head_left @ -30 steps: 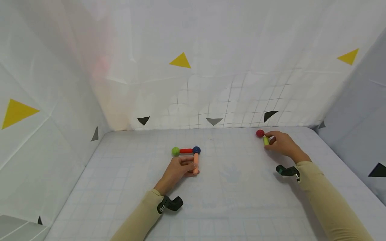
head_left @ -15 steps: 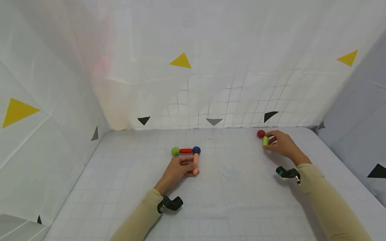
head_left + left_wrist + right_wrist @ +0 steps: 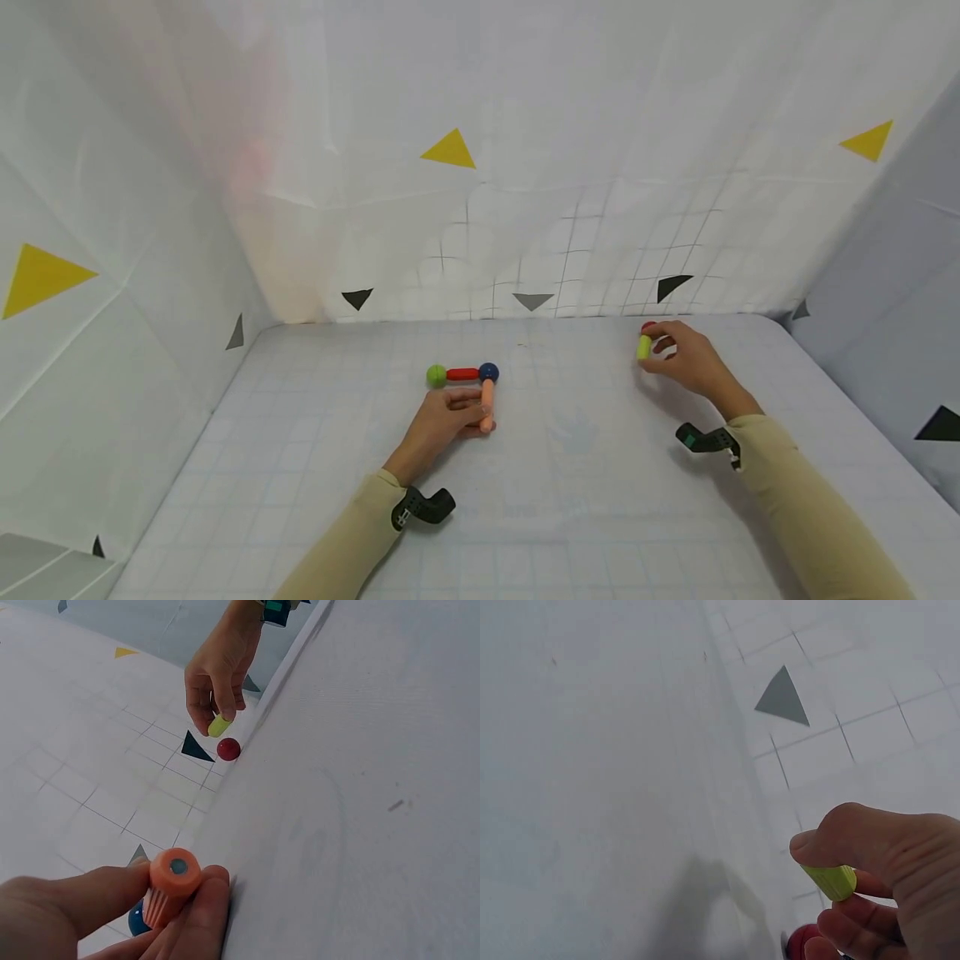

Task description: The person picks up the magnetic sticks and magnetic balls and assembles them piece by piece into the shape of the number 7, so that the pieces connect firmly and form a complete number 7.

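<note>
My left hand (image 3: 444, 418) pinches an orange magnetic rod (image 3: 487, 403) between thumb and fingers. The rod's far end meets a blue ball (image 3: 488, 372); from there a red rod (image 3: 462, 374) runs left to a green ball (image 3: 437, 376). In the left wrist view, a grey metal disc shows in the near end of the orange rod (image 3: 174, 881). On the right, my right hand (image 3: 688, 357) pinches a short yellow-green magnetic rod (image 3: 644, 347). A red ball (image 3: 228, 749) lies just beyond that rod, mostly hidden behind it and the fingers in the head view.
A white-covered table (image 3: 570, 483) bears everything, with a white sheet wall (image 3: 360, 208) rising along its back edge. Side sheets (image 3: 892, 333) stand to left and right. Each wrist wears a dark camera mount (image 3: 427, 506) jutting close over the table.
My right hand has moved left with the yellow-green rod, which now covers much of the red ball in the head view. The left hand, orange rod and joined pieces stay in place.
</note>
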`<control>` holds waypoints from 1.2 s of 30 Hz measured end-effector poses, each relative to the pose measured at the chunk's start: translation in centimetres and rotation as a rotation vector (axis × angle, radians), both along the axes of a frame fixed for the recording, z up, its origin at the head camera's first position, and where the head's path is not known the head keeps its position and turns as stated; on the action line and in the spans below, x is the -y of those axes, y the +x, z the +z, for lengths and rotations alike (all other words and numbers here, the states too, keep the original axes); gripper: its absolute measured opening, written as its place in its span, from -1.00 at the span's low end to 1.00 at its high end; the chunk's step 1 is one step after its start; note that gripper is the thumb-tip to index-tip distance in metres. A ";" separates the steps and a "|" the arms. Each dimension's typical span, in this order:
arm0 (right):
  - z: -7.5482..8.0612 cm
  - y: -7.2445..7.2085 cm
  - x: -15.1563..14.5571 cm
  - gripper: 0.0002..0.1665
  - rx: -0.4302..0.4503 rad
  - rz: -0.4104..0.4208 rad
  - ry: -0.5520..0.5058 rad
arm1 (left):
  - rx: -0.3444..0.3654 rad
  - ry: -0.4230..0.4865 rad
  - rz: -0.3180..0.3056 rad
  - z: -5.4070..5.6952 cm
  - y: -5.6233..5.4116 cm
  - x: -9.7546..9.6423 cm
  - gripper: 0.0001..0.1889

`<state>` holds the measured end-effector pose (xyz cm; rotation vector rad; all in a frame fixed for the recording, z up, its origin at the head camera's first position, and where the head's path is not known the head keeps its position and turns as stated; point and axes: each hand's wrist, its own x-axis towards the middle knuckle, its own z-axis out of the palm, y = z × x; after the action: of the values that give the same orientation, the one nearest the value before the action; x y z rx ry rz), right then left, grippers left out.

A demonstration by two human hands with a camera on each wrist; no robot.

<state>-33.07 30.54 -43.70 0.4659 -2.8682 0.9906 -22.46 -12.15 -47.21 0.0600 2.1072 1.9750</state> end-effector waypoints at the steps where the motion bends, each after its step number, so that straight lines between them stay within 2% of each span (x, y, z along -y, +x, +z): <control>1: 0.1 0.2 0.3 -0.36 0.000 0.001 -0.010 | 0.005 0.011 0.001 0.0 0.0 0.0 -0.51; 11: 0.6 2.0 2.7 -0.42 -0.064 0.027 -0.045 | 0.006 0.099 -0.033 -0.1 -0.1 0.1 -0.52; 13: 0.8 2.4 3.3 -0.42 -0.054 0.036 -0.075 | 0.007 0.103 -0.034 -0.1 -0.1 0.1 -0.53; 18: 1.3 3.7 5.0 -0.39 0.046 0.031 -0.175 | 0.009 0.073 -0.028 -0.1 -0.1 0.2 -0.52; 21: 1.6 4.4 6.2 -0.39 0.077 0.032 -0.214 | 0.010 0.066 -0.025 -0.1 0.0 0.2 -0.52; 36: 1.8 6.9 10.4 -0.43 0.053 0.154 -0.281 | 0.011 0.051 -0.011 0.1 0.0 0.0 -0.53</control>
<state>-26.21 20.14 -41.94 0.6490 -2.7072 1.4240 -22.50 -12.20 -47.14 0.0698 2.0451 2.0179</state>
